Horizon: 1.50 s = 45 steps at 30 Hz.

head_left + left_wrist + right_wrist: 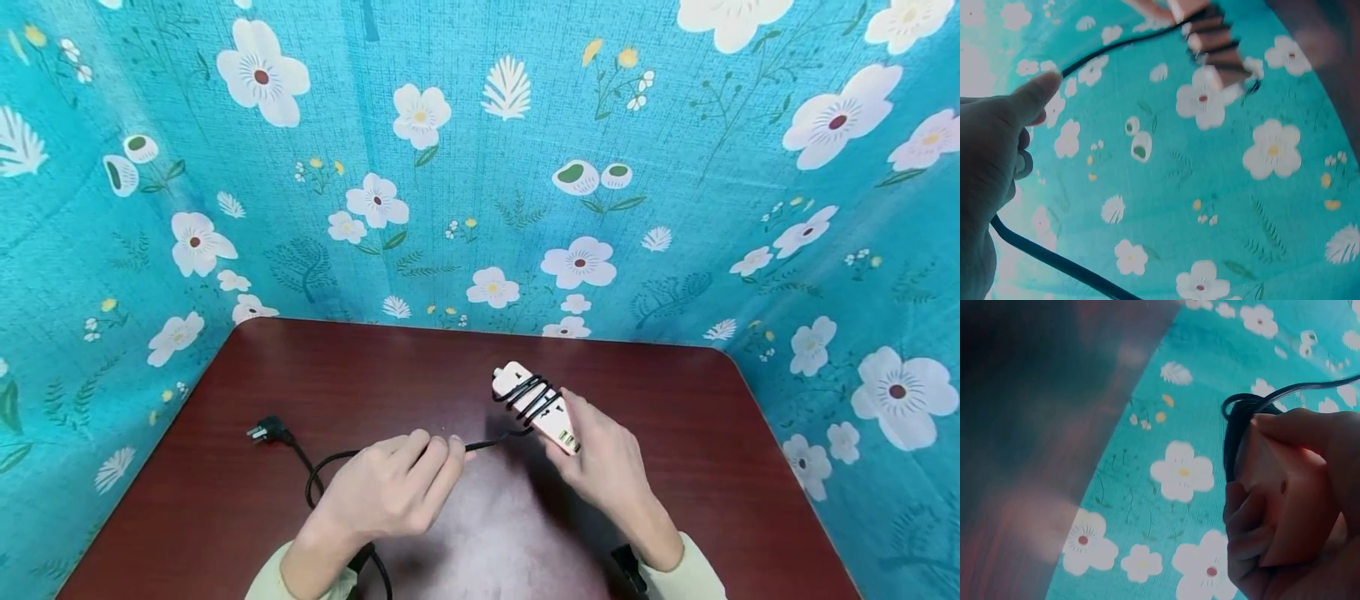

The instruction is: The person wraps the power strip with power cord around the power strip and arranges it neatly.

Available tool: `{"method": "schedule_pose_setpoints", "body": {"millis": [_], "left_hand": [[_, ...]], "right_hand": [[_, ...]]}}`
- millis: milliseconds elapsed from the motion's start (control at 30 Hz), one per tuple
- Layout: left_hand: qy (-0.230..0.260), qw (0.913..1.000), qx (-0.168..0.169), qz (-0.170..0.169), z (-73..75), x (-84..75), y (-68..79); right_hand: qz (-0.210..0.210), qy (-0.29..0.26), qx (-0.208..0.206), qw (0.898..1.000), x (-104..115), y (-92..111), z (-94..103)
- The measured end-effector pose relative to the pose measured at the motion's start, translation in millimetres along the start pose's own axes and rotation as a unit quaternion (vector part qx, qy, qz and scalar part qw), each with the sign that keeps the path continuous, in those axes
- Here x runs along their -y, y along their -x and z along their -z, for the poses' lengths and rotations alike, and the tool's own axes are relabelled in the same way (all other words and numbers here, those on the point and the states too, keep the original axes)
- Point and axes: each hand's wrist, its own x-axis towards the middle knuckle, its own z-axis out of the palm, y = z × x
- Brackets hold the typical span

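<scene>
My right hand (pixel 603 454) grips one end of a white power strip (pixel 553 421), its fingers curled round the end with the USB ports. Several turns of black cord (pixel 534 398) wrap the strip's other half. From the strip the cord runs left to my left hand (pixel 397 483), which pinches it between thumb and curled fingers. In the left wrist view the cord (pixel 1122 44) stretches from the thumb to the wrapped strip (pixel 1219 56). The right wrist view has the right hand (pixel 1310 437) around the strip (pixel 1304 500), with wound cord (pixel 1238 431) at its far end.
The black plug (pixel 272 430) lies at the left of the dark red table (pixel 360 358). Loose cord (pixel 307 475) loops from it toward the left forearm. A teal flowered cloth (pixel 465 183) hangs behind the table and along both sides.
</scene>
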Motion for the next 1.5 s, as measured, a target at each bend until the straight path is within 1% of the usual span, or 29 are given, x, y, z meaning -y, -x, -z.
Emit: {"method": "schedule_pose_setpoints", "body": {"millis": [133,300,367,467,533,633,800,867,967,1033,1067,1133,1200,1267,1333,1433,1467,1500], "left_hand": [[0.001,0.9989,-0.039,-0.028,-2.6,10.4,-3.2],[0.014,0.9947,-0.080,-0.063,-4.6,17.3,-10.6],[0.015,0.9931,-0.087,-0.077,-5.0,18.4,-13.5],[0.018,0.9926,-0.082,-0.088,-5.4,19.2,-16.6],[0.024,0.9934,-0.073,-0.085,-6.0,19.9,-17.5],[0.034,0.9940,-0.068,-0.078,-7.6,21.5,-17.4],[0.060,0.9935,-0.072,-0.065,-12.7,22.3,-13.5],[0.077,0.9932,-0.069,-0.054,-16.5,22.5,-9.7],[0.107,0.9927,-0.051,-0.017,-25.5,23.6,-2.0],[0.143,0.9890,-0.033,0.019,-32.7,24.1,4.3],[0.164,0.9854,-0.025,0.039,-36.6,24.2,7.2],[0.208,0.9752,-0.009,0.075,-43.3,23.6,12.6],[0.254,0.9617,0.005,0.103,-48.5,22.9,16.7],[0.300,0.9451,0.014,0.128,-52.5,22.9,20.0],[0.346,0.9263,0.018,0.148,-55.9,23.7,22.5],[0.415,0.8912,0.019,0.182,-61.5,26.7,26.2],[0.432,0.8811,0.019,0.192,-63.8,27.8,27.6],[0.451,0.8686,0.019,0.205,-65.9,28.8,29.0]], "right_hand": [[0.031,0.043,0.021,0.998,10.0,8.8,-1.8],[0.047,0.065,0.048,0.996,21.8,11.9,1.0],[0.057,0.075,0.053,0.994,25.7,12.0,2.2],[0.076,0.086,0.063,0.991,32.8,12.9,2.8],[0.095,0.089,0.073,0.989,38.3,15.1,1.8],[0.125,0.077,0.085,0.986,47.3,20.8,-0.7],[0.167,0.062,0.077,0.981,58.0,31.7,-5.2],[0.181,0.063,0.068,0.979,59.5,33.4,-6.9],[0.195,0.062,0.069,0.976,59.9,33.7,-9.2],[0.208,0.065,0.075,0.973,60.4,33.4,-10.3],[0.214,0.067,0.080,0.971,60.8,33.4,-10.8],[0.228,0.066,0.090,0.967,62.1,33.9,-11.2],[0.245,0.061,0.095,0.963,63.6,34.7,-11.1],[0.259,0.044,0.096,0.960,65.2,35.6,-10.3],[0.275,0.026,0.087,0.957,66.5,36.8,-8.5],[0.298,0.002,0.062,0.953,68.3,37.9,-3.8],[0.304,-0.002,0.053,0.951,68.9,38.1,-1.5],[0.308,-0.008,0.044,0.950,69.5,38.0,1.1]]}}
